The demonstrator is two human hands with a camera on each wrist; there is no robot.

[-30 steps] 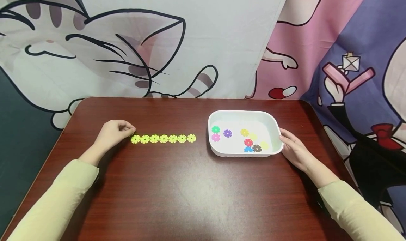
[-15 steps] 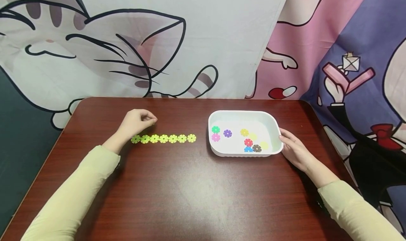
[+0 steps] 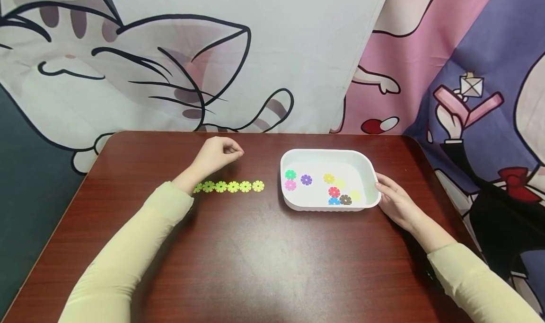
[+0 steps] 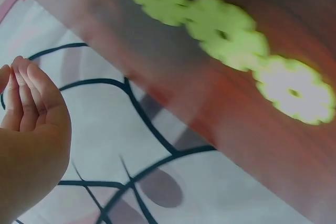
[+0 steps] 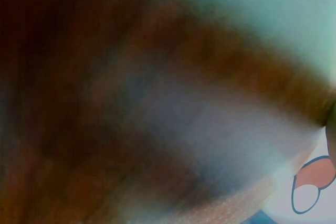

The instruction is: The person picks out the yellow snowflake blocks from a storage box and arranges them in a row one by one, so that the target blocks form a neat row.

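Now the left hand (image 3: 216,153), fingertips together, contents unclear, nears the white tray (image 3: 317,207) the right hand (image 3: 396,197) grips, leaving the flower row (image 3: 230,187).

1. Dark red-brown table (image 3: 272,257) noted, wood-grained.
2. A straight row of yellow-green flower-shaped pieces (image 3: 230,187) is laid directly on it (left end partly hidden).
3. A white tray (image 3: 315,208) is set right of the row, apart.

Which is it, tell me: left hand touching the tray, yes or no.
No: in the head view, table shows between the left hand and the tray.
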